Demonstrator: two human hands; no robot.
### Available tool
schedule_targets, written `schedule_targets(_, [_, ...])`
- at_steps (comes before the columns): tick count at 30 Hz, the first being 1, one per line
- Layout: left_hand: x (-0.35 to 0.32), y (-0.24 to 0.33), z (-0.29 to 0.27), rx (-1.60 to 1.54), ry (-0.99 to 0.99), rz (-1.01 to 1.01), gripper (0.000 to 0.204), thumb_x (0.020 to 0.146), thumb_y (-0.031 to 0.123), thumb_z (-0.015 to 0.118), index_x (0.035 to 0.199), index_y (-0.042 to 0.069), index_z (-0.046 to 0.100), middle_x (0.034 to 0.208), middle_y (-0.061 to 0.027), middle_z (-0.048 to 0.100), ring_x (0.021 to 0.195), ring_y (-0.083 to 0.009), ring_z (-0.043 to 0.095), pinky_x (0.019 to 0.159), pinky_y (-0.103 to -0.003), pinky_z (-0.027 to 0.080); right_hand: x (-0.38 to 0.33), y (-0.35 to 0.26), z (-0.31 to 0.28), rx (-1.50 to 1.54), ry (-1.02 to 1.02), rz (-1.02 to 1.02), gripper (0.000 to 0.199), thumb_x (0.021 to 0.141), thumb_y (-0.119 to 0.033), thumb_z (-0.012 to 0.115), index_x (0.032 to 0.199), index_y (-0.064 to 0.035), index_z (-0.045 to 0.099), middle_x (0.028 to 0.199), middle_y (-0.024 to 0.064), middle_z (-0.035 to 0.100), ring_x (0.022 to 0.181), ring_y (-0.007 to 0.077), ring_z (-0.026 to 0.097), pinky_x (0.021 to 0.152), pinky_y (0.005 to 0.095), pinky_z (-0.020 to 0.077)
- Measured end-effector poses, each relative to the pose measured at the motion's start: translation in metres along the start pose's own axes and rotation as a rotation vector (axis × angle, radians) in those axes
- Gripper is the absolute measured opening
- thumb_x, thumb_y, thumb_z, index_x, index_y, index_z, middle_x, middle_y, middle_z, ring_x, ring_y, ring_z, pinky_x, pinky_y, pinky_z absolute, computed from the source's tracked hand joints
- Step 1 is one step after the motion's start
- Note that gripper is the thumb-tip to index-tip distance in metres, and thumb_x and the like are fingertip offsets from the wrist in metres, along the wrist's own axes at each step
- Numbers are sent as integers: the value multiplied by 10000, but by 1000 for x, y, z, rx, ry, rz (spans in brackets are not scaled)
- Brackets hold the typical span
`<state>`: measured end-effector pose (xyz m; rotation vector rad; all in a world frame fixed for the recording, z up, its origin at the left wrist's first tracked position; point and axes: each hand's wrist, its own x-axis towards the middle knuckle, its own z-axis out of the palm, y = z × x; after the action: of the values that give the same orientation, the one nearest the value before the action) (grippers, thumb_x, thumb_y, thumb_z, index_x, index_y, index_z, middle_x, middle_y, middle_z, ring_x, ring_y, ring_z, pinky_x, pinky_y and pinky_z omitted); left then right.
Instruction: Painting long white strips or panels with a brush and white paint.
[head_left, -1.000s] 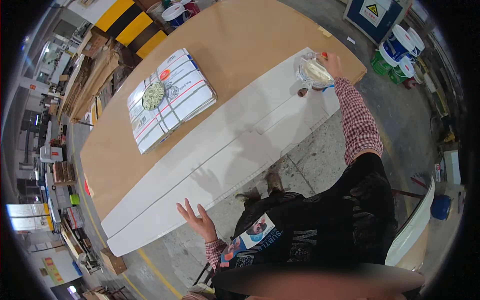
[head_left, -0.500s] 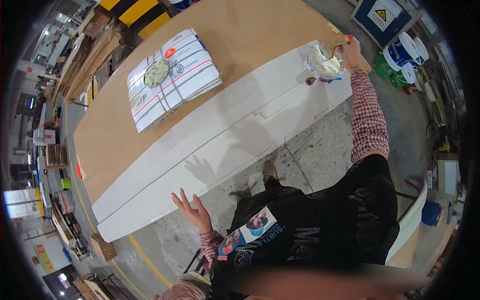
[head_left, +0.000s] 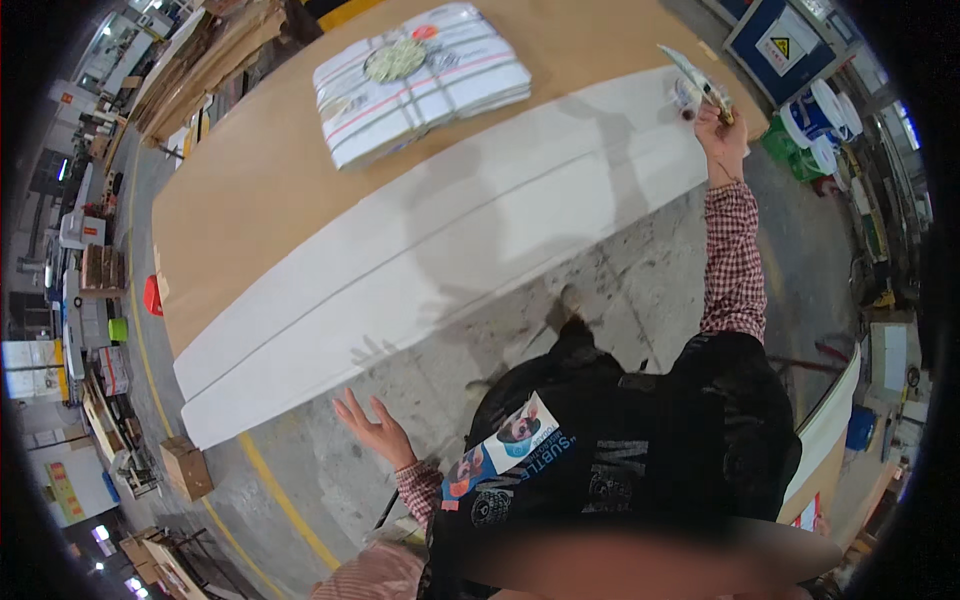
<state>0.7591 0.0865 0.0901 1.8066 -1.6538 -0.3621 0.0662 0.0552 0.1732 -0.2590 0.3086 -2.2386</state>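
My right hand reaches to the table's far right corner. Its fingers close round a thin flat spreading tool, white-smeared and tilted up; its exact kind is too blurred to tell. Just beside and below the tool is a container wrapped in clear plastic, partly hidden by the tool. My left hand hangs over the floor at the near table edge, fingers spread, holding nothing. Long white panels, with a dark line running along them, lie along the near side of the brown table surface.
A stack of white printed packaging tied with bands sits at the back of the table, a round pale green patterned thing on top. Blue and green buckets and a warning-sign panel stand right. A cardboard box rests on the floor.
My right hand has lifted the tool up from the white paste in the plastic-wrapped container and drawn slightly nearer. My left hand has moved a little down and left, staying spread. The view has shifted.
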Motion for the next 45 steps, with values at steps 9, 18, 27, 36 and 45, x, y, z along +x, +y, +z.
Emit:
schedule_targets(9, [81, -163, -81, 36, -78, -11, 427, 931, 207, 543, 1335, 92, 464, 1431, -226, 339, 1347, -396, 265, 1072, -466, 262, -167, 219, 70, -27, 202, 173, 513, 954, -397, 470, 1020, 108, 536, 881, 198, 578, 696, 213, 565, 599, 274, 515])
schedule_targets(18, [199, -254, -61, 335, -502, 225, 487, 886, 280, 583, 1323, 100, 464, 1388, -269, 365, 1308, -474, 274, 1046, -503, 296, -243, 333, 128, -569, 397, -101, 410, 884, -377, 620, 885, 33, 614, 744, 102, 626, 687, 167, 638, 619, 216, 559])
schedule_targets(27, [258, -240, -11, 336, -781, 605, 494, 877, 314, 575, 1318, 119, 466, 1395, -231, 371, 1317, -421, 295, 1051, -532, 266, -267, 357, 112, -267, 567, -149, 458, 872, -376, 635, 933, 69, 542, 832, 150, 613, 690, 194, 623, 619, 251, 578])
schedule_targets(36, [285, -161, 63, 152, -1012, 1087, 530, 828, 262, 602, 1307, 87, 459, 1393, -209, 360, 1307, -397, 296, 1057, -528, 238, -304, 365, 134, -175, 666, -189, 458, 895, -389, 598, 912, 67, 554, 796, 153, 616, 674, 196, 615, 595, 249, 564])
schedule_targets(45, [279, -168, 63, -23, -977, 1244, 637, 802, 335, 633, 1321, 37, 415, 1394, -245, 330, 1283, -407, 296, 1040, -538, 230, -425, 475, 160, -476, 684, -474, 168, 929, -172, 539, 894, -11, 570, 905, 131, 632, 709, 205, 597, 684, 317, 503])
